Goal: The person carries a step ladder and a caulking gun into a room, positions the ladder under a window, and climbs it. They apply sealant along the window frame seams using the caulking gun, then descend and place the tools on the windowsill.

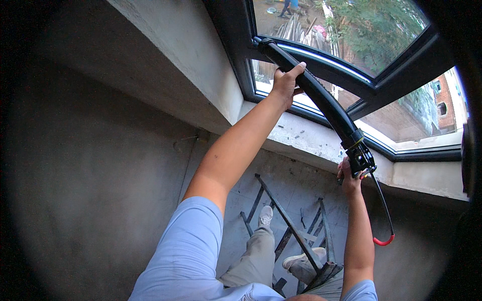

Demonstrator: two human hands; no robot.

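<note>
Head view: left hand (pixel 287 86) gripping caulking gun (pixel 324 102), right hand (pixel 350 178) gripping its near end.
I'm wanting far tip (pixel 257 40) steady.

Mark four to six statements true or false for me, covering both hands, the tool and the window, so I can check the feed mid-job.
1. The left hand grips the long black tube tool partway along its barrel. True.
2. The right hand hangs free of the tool. False: it holds the tool's lower end, by the metal mechanism.
3. The thin rod has a red hooked tip. True.
4. The window frame is white. False: it is black.
5. The tool's far end points down at the floor. False: it is up at the window frame.
6. A dark metal stand is below, near the person's feet. True.
</note>
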